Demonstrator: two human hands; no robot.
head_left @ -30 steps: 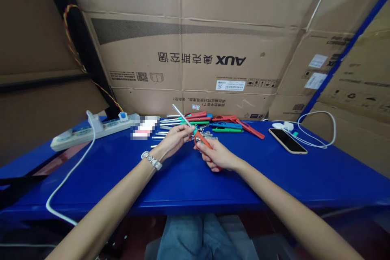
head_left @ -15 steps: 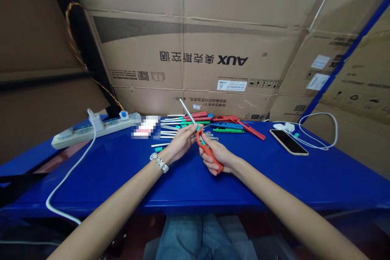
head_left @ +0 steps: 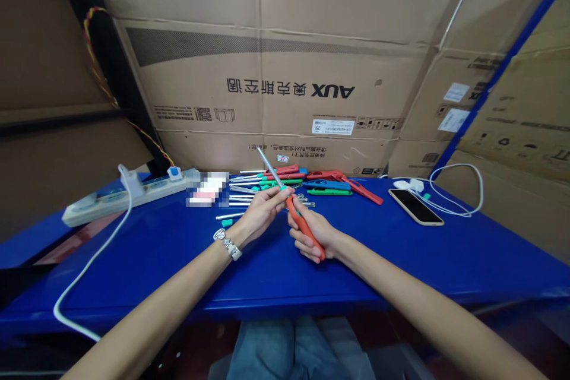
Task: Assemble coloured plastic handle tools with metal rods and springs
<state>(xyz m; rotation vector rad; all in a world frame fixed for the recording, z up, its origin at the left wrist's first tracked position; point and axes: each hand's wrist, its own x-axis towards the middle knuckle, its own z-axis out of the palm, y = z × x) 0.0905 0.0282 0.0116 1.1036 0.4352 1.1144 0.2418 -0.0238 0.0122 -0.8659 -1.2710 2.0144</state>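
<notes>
A blue table point(head_left: 133, 261) fills the front. Big brown cardboard boxes point(head_left: 285, 71) stand behind it like a wall. One box has black letters and a white sticker. A blue metal post point(head_left: 499, 71) leans up on the right. The left side is dark.

Red handle point(head_left: 305, 228), silver rod point(head_left: 268, 168), blue table point(head_left: 401, 249)
</notes>
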